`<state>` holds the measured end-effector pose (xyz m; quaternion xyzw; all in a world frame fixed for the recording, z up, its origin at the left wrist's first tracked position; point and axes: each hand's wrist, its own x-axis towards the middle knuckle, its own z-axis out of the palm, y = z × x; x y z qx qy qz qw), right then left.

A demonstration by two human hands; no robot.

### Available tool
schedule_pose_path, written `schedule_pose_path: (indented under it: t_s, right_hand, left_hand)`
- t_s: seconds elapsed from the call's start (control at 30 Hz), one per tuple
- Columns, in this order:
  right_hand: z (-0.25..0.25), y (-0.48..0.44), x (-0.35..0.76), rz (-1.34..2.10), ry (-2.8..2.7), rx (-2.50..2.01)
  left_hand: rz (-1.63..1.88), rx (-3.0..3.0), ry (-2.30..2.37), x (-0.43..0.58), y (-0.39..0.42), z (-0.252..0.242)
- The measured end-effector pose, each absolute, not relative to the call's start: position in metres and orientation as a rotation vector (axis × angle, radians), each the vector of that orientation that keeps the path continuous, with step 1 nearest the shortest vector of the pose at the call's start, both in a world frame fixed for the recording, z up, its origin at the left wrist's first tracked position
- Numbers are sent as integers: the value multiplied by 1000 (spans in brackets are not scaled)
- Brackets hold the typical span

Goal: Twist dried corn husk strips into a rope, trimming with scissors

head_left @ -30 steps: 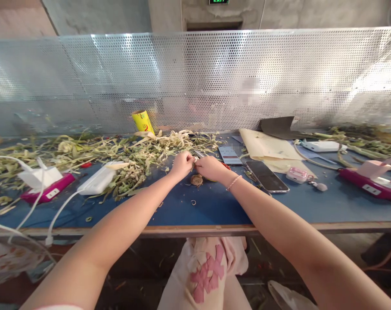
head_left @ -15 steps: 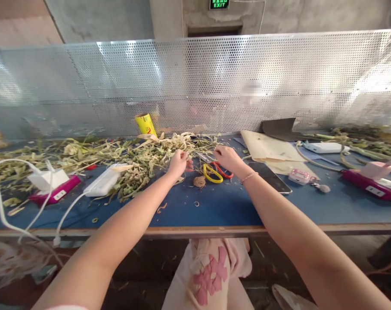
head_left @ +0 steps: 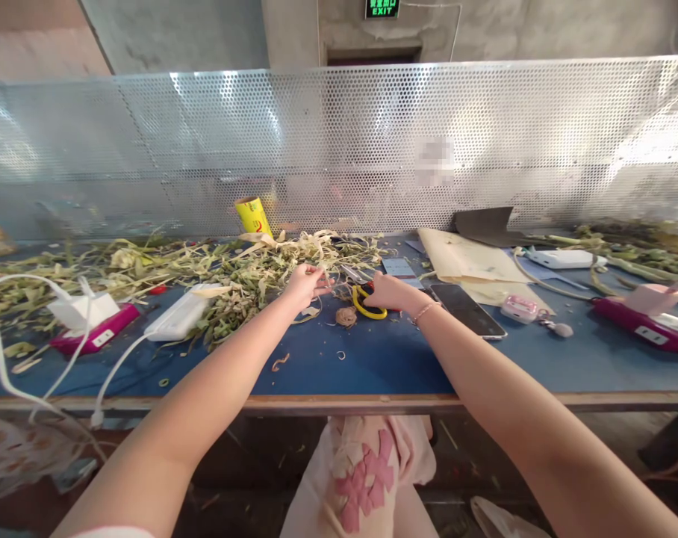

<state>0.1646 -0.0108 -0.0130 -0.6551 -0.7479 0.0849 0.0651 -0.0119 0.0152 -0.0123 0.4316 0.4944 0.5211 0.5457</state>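
Observation:
A pair of scissors (head_left: 371, 309) lies on the blue tabletop, with one yellow handle loop and a bit of red beside it. My right hand (head_left: 392, 291) has its fingers curled down on these handles and covers most of the red one. To the left, my left hand (head_left: 306, 287) is raised over the edge of the dried plant heap (head_left: 243, 288). Its thumb and forefinger are pinched together, the other fingers stretched out; what they hold is too thin to make out. A small ball of brown twine (head_left: 346, 317) sits between the hands, close to the yellow loop.
A dark phone (head_left: 467, 310), pink earphone case (head_left: 519, 307) and brown paper (head_left: 467, 258) lie to the right. Left are a white power adapter (head_left: 179, 314) and a magenta power strip (head_left: 95, 332) with cables. A yellow tube (head_left: 253, 215) stands before the perforated metal screen (head_left: 339, 149).
My right hand has come down and slightly left onto the scissor handles, uncovering a bluish card behind it. My left hand has shifted a little left, its lower fingers more stretched out.

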Motion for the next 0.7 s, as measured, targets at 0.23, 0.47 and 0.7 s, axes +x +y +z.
schedule_pose_path:
  t_s: [0.23, 0.47, 0.7]
  right_hand:
    - [-14, -11, 160, 359, -2202, -2039]
    - [-22, -2, 169, 262, -1995, -1967]
    - [-8, -8, 173, 142, -1725, -1742]
  left_hand:
    - [1217, 894, 1102, -21, 25, -15]
    - [1253, 816, 1003, -27, 26, -10]
    - [1327, 788, 998, -27, 29, -7]
